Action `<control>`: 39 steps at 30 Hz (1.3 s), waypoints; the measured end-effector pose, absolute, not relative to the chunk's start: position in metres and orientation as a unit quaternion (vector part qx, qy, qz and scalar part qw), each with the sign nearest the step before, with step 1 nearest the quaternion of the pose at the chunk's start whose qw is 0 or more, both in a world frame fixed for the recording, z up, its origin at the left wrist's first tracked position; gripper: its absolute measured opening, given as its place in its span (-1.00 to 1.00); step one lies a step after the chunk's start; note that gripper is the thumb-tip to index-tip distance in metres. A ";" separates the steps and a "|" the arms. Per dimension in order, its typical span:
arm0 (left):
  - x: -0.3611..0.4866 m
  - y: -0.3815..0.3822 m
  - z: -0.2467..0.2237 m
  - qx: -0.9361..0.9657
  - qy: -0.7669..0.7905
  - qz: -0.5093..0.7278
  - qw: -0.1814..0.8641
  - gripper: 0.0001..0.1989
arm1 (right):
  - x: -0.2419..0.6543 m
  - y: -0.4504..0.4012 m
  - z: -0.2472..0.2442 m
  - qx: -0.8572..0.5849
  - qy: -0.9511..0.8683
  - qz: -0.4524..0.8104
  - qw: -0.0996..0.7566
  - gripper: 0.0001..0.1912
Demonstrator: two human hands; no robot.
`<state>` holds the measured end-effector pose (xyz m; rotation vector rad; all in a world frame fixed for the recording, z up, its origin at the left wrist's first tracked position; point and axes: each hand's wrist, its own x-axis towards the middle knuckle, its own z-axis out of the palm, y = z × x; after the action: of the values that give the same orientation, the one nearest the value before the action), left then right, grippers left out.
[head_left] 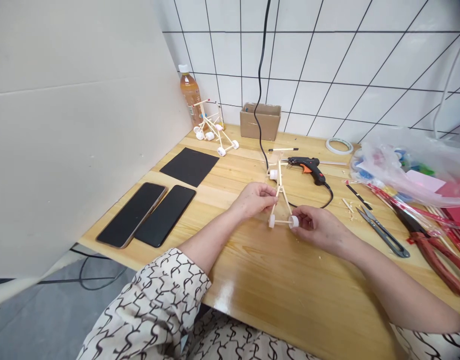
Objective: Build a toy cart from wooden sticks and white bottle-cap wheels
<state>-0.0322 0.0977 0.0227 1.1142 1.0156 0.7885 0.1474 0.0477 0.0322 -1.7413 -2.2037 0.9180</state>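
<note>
A small tricycle model [280, 188] made of wooden sticks, with white bottle-cap-like wheels and a dark-ended handlebar stick, stands on the wooden table in front of me. My left hand [257, 199] pinches one of its slanting frame sticks from the left. At the near right wheel [293, 221], my right hand [317, 227] has its thumb and fingers closed on the wheel's outer side. The other near wheel [272, 221] is free of both hands. A black hot glue gun [308, 167] with an orange trigger lies just behind the model.
Two phones [165, 216] and a black sheet [189, 166] lie left. Another stick model [210, 127], a drink bottle [190, 95] and a cardboard box [260, 122] stand at the back. Right are a tape roll [339, 146], snips [383, 233], red-handled pliers [436, 250] and a plastic bag [410, 160].
</note>
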 end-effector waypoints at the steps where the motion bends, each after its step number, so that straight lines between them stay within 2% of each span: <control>1: -0.032 0.098 0.023 0.492 0.449 0.348 0.660 -0.92 | 0.147 0.048 0.033 -0.588 -0.743 0.307 0.091 -0.82; 21: -0.025 0.092 0.025 0.470 0.456 0.376 0.656 -0.93 | 0.150 0.050 0.035 -0.579 -0.758 0.288 0.091 -0.82; 26: -0.026 0.092 0.024 0.468 0.444 0.375 0.666 -0.93 | 0.153 0.055 0.035 -0.569 -0.745 0.294 0.186 -0.66; 30: -0.025 0.093 0.021 0.469 0.435 0.378 0.669 -0.92 | 0.147 0.064 0.030 -0.586 -0.673 0.365 0.266 -0.70; 33: -0.024 0.094 0.019 0.470 0.432 0.378 0.670 -0.92 | 0.140 0.069 0.027 -0.592 -0.646 0.389 0.283 -0.78; 36: -0.026 0.094 0.020 0.479 0.428 0.367 0.673 -0.91 | 0.135 0.071 0.027 -0.592 -0.628 0.412 0.292 -0.76; 39: -0.034 0.091 0.021 0.528 0.428 0.341 0.649 -0.78 | 0.134 0.071 0.029 -0.588 -0.608 0.440 0.302 -0.71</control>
<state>-0.0337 0.0914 0.0210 1.1995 0.9728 0.7760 0.1344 0.0706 0.0292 -1.5602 -1.6112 1.1679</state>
